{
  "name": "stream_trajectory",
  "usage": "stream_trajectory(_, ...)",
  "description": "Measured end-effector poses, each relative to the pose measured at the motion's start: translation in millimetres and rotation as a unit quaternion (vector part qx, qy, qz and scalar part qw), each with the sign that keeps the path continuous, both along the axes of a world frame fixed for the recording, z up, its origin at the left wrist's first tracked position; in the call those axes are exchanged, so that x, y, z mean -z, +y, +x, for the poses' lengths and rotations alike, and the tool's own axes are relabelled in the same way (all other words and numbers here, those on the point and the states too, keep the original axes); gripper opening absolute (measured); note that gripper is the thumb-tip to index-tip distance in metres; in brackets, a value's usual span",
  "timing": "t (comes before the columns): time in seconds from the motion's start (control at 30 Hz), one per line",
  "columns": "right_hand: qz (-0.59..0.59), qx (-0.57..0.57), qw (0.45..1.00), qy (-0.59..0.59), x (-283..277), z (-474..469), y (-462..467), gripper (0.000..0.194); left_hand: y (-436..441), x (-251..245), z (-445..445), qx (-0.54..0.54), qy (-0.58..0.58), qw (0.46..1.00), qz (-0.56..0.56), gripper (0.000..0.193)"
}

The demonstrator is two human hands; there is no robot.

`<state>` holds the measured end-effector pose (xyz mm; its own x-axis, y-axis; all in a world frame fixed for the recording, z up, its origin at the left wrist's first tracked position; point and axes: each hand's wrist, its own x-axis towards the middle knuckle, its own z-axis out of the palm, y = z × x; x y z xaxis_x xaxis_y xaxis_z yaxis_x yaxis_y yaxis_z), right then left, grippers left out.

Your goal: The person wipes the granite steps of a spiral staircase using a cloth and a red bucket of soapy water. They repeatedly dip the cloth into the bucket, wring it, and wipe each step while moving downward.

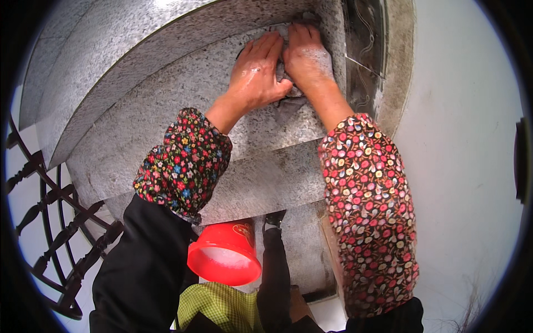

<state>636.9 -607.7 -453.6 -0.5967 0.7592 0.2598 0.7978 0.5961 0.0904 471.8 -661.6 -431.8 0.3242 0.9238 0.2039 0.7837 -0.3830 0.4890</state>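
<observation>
My left hand (257,68) and my right hand (307,56) lie side by side, palms down, on a wet grey cloth (285,75). They press it onto the speckled stone stair tread (179,100), in the far right corner by the riser and the wall side. White suds cling to the back of my right hand. Folds of the cloth show between the hands and beyond the right fingertips; the rest is hidden under the palms. Around the cloth the tread looks wet and darkened.
A red plastic bucket (227,237) of sudsy water stands on a lower step, near my leg (275,258). Dark turned balusters (54,241) line the left side. To the right run a dark patterned skirting (362,54) and a pale wall (458,145). A curved riser (125,70) rises ahead.
</observation>
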Motion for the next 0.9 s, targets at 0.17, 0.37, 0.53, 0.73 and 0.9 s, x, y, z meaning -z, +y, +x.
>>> stream_trajectory(0.17, -0.049, 0.097, 0.994, 0.005, -14.0, -4.2, -46.9, 0.035, -16.9, -0.1, 6.1, 0.063, -0.036, 0.997, -0.015, 0.085)
stream_trajectory(0.37, -0.132, 0.117, 0.984, -0.018, -38.6, 36.6, -153.8, 0.032, -111.0, -15.0, 40.4, 0.107, -0.036, 0.989, -0.100, 0.079)
stream_trajectory(0.53, -0.256, 0.264, 0.921, 0.125, -50.0, 75.5, -233.5, 0.033, -172.1, 6.6, 67.4, 0.216, -0.067, 0.968, -0.111, 0.067)
stream_trajectory(0.73, -0.242, 0.218, 0.887, 0.328, -122.5, 74.4, -223.1, 0.021, -180.5, -77.6, 36.4, 0.143, -0.248, 0.930, -0.230, 0.063)
stream_trajectory(0.9, -0.142, 0.152, 0.952, 0.222, -129.7, 5.8, -133.8, 0.044, -100.5, -67.7, 6.8, -0.052, -0.270, 0.958, -0.085, 0.064)
